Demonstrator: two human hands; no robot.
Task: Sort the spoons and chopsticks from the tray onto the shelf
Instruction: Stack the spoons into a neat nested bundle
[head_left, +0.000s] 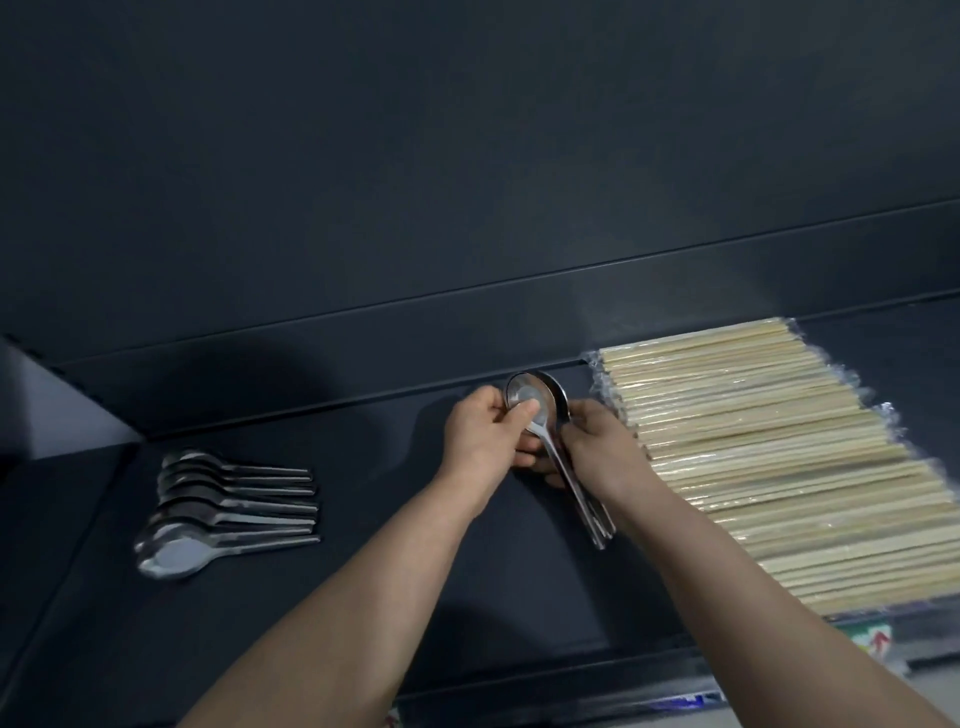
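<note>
A stack of steel spoons (540, 400) is held above the middle of the dark shelf (363, 587), bowls toward the back, handles toward me. My left hand (485, 436) pinches the top spoon at its bowl with the thumb on it. My right hand (597, 447) grips the stack's handles from the right. Several more spoons (218, 509) lie in a row at the shelf's left, handles pointing right. Wrapped pale wooden chopsticks (779, 457) lie in a wide row at the right. The tray is not in view.
The dark back wall (467, 182) rises behind the shelf, with a ledge (363, 332) along its foot. A side panel (57, 410) closes the shelf at the left. Coloured packaging (872, 642) shows below the front edge at the right.
</note>
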